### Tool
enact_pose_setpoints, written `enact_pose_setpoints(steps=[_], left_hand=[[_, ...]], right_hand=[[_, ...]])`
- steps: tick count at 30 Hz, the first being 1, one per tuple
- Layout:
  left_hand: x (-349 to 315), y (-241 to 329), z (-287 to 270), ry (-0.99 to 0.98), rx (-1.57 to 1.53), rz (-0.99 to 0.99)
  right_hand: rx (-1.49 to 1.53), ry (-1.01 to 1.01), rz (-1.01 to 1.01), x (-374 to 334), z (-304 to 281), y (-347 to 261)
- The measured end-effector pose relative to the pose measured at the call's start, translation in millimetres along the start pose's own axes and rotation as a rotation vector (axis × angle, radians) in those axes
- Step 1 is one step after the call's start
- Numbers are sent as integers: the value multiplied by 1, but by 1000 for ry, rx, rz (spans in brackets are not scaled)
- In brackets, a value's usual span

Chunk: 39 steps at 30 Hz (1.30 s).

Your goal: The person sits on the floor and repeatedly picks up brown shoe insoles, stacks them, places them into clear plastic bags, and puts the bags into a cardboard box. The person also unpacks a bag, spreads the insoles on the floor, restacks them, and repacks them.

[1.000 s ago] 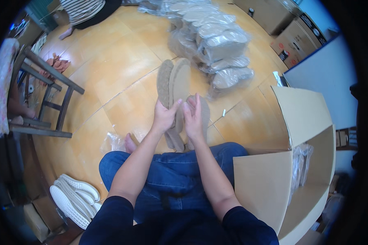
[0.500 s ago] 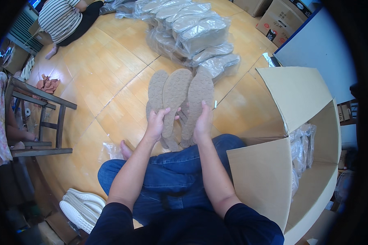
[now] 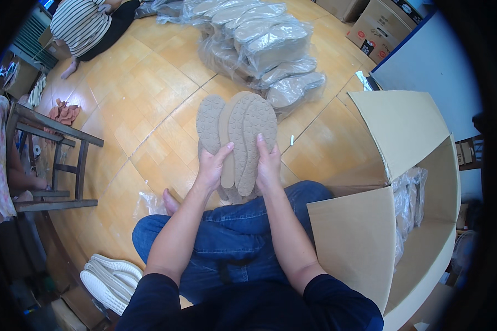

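Observation:
Several tan shoe soles point(image 3: 237, 138) with a raised pebble-like pattern are fanned out above my crossed legs. My left hand point(image 3: 212, 165) is closed on the soles at the left side, thumb across the front. On the right side, my right hand point(image 3: 268, 165) grips the rightmost soles, its thumb pressed on the patterned face. The fingers behind the soles are hidden. Past them on the floor lies a large heap of similar soles wrapped in clear plastic point(image 3: 270, 41).
An open cardboard box point(image 3: 348, 237) with plastic-wrapped contents stands at my right. White soles point(image 3: 110, 281) lie at my lower left. A dark wooden stool point(image 3: 77, 171) is on the left. A person in a striped top point(image 3: 80, 27) sits at the far left, near brown scraps point(image 3: 64, 112).
My right hand has moved slightly left, bringing its soles against the ones in my left hand. The gap between the two groups has closed, and they now overlap.

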<state>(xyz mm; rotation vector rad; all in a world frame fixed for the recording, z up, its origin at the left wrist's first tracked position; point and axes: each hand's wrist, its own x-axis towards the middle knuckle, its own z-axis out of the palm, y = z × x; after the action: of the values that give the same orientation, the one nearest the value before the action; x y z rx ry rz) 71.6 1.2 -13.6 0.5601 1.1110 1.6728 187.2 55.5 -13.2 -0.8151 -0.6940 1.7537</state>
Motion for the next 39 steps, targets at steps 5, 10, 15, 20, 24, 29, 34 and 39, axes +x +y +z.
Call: enact_pose_setpoints(steps=[5, 10, 15, 20, 24, 29, 34, 39], left_hand=[[19, 37, -29, 172, 36, -6], [30, 66, -75, 417, -207, 254], [33, 46, -80, 375, -197, 179], [30, 29, -56, 312, -86, 120], [19, 19, -28, 239, 36, 139], [5, 12, -11, -198, 334, -252], [5, -15, -15, 100, 246, 85], [-10, -50, -47, 515, 907, -157]], right_hand=[[-128, 47, -23, 7, -12, 3], [-478, -19, 114, -4, -17, 38], [-755, 108, 8, 9, -31, 39], [-1463, 301, -276, 15, -38, 22], [-984, 19, -370, 3, -13, 26], [-240, -105, 30, -5, 2, 8], [-296, 91, 51, 16, -25, -11], [-1600, 406, 68, 25, -51, 23]])
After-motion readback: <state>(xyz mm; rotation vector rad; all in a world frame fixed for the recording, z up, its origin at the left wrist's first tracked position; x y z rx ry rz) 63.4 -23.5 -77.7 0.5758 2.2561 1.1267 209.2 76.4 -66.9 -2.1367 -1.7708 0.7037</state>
